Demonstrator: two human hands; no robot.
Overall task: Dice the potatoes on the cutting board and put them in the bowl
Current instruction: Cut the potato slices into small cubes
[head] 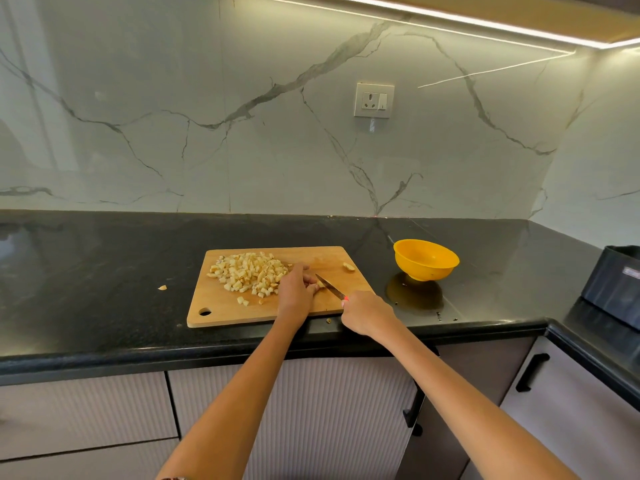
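Head view looked down on two bare forearms reaching over the bench edge. The right hand (365,313) was curled round the handle of a small knife (329,286), whose narrow steel blade slanted up and left, its tip beside the left fingers; a spot of red handle showed at the fist. The left hand (296,289) lay knuckles up with fingers bent down, pinning a small pale potato piece (321,284) against the blade. Both worked on a rectangular wooden cutting board (221,306), smooth and light brown, with rounded corners and an oval hanging hole near its front left corner. A loose heap of diced potatoes (249,271), small creamy cubes with some browner faces, covered the board's left and middle, touching the left hand; a few cubes lay apart nearer the front edge. One larger uncut chunk (349,267) sat near the board's right edge. A stray bit (162,287) lay on the bench left of the board. To the right, apart from the board, stood a round glossy yellow bowl (426,259), its inside holding nothing visible. The bench (104,271) was polished black speckled stone, mirroring the bowl. Behind rose a glossy white wall with grey veins, bearing a square socket plate (374,100).
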